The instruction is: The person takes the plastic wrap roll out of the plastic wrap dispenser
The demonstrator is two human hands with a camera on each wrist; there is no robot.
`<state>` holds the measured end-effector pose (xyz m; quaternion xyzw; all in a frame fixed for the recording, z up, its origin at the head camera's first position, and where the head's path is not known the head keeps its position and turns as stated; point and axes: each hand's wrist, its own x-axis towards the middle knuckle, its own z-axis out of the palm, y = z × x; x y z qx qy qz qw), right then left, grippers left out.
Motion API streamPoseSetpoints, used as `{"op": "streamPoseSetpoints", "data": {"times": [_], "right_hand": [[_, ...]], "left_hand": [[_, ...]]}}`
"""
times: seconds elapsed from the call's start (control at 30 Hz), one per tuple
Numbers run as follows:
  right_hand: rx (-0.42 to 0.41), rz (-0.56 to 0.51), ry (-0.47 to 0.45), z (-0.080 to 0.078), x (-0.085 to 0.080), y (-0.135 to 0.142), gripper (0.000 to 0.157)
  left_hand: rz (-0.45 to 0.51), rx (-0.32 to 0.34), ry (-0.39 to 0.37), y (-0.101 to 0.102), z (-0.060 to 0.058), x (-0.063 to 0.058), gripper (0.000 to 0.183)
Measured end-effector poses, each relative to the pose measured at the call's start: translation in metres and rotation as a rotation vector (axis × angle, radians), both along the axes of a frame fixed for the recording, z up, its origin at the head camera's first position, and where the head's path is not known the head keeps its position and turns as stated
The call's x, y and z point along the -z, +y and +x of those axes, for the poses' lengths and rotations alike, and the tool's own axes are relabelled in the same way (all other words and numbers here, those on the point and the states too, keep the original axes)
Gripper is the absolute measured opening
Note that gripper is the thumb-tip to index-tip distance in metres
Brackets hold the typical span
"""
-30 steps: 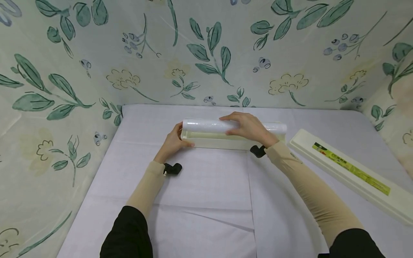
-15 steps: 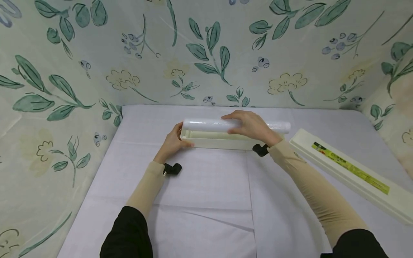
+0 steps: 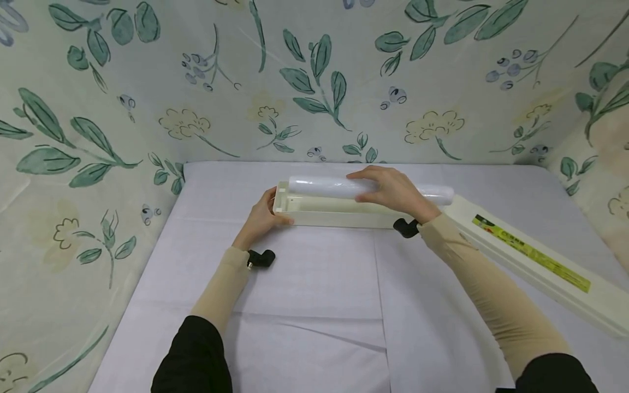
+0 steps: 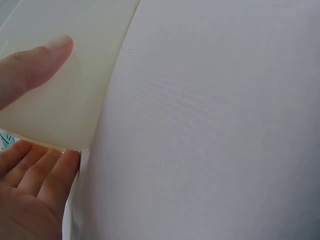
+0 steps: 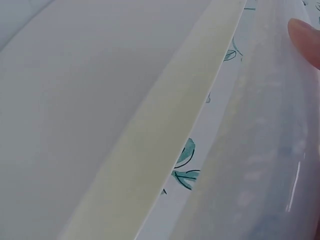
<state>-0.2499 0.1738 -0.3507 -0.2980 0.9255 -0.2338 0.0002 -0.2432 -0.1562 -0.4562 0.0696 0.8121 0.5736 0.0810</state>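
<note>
A long cream plastic box with an open top lies at the far side of the table. My left hand grips its left end, thumb on the front wall and fingers behind the end, as the left wrist view shows of the box. In my right hand is a glossy whitish roll of cling film, gripped from above near its middle. It is raised over the box, its right end past the box's. A gap separates the roll from the box wall in the right wrist view.
A long cream lid with a yellow-green label lies slantwise at the right, close to the roll's right end. White cloth covers the table. Floral fabric hangs behind and at the sides.
My right hand has lifted the roll of cling film and shifted it right, baring the inside of the box's left end. My left hand keeps its grip on the box.
</note>
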Motion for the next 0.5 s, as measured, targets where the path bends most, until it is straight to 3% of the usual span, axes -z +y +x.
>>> {"op": "streamPoseSetpoints", "data": {"times": [0.5], "right_hand": [[0.057,-0.023,-0.007,0.008,-0.003,0.023,0.054]], "left_hand": [[-0.016,0.000,-0.003,0.000,0.001,0.000,0.104]]}}
